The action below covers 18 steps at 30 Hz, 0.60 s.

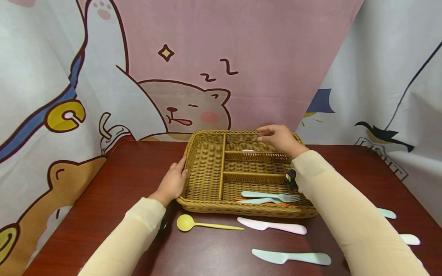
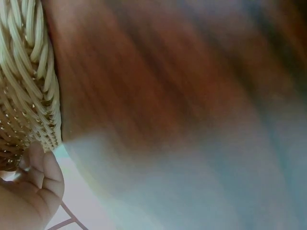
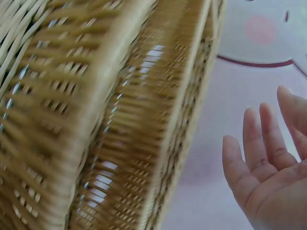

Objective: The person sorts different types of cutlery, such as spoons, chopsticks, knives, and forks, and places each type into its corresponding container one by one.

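Observation:
A wicker cutlery basket (image 1: pixel 203 211) with several compartments stands on the table. My left hand (image 1: pixel 173 183) touches its left side near the rim, fingers fairly straight; in the left wrist view its fingertips meet the woven wall. Above the back right compartment hovers my right hand (image 1: pixel 279 140), holding nothing, fingers loosely spread in the right wrist view. A pale piece (image 1: pixel 248 150) lies in that back compartment, mostly hidden by a divider. In the front right compartment are a light blue fork (image 1: pixel 269 195), another light blue utensil (image 1: pixel 259 201) and orange pieces partly covered.
Before the basket lie a yellow spoon (image 1: pixel 186 223), a pale pink knife (image 1: pixel 272 225) and a pale green knife (image 1: pixel 293 257). Beyond my right sleeve show a light blue handle (image 1: pixel 388 213) and a white handle (image 1: pixel 411 239). A printed curtain (image 1: pixel 276 57) hangs behind the table.

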Tool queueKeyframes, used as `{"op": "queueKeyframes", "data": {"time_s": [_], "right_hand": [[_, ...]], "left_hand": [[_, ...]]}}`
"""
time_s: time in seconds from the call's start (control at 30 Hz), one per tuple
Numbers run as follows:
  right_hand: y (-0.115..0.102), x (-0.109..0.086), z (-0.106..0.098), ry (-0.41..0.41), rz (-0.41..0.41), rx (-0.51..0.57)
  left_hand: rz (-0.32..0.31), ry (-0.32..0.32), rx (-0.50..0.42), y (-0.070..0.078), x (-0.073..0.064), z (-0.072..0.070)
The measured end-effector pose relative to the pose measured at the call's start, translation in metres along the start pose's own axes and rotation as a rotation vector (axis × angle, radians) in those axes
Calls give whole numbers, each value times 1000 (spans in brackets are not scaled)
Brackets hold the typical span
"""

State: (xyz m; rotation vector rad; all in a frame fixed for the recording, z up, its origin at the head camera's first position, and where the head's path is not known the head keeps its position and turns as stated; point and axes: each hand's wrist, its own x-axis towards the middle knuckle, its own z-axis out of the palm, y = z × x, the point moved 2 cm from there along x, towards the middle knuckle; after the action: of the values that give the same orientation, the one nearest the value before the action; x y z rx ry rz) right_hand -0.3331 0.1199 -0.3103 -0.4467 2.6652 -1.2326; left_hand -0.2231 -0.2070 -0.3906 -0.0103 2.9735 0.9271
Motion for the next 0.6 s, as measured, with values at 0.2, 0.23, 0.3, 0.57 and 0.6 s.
{"op": "queueKeyframes", "data": {"time_s": [0.2, 0.23, 0.3, 0.57, 0.6], "right_hand": [[-15, -7, 6, 16, 11, 49], [-17, -9, 8, 10, 22, 80], [-22, -13, 11, -6, 43, 148], [-38, -31, 24, -51, 31, 218], [-39, -33, 26, -57, 24, 218]], "left_hand": [[-5, -1, 2, 0, 0, 0], [-6, 0, 2, 0, 0, 0], [-5, 3, 7, 0, 0, 0], [-6, -2, -4, 0, -1, 0], [-6, -3, -6, 0, -1, 0]]}}
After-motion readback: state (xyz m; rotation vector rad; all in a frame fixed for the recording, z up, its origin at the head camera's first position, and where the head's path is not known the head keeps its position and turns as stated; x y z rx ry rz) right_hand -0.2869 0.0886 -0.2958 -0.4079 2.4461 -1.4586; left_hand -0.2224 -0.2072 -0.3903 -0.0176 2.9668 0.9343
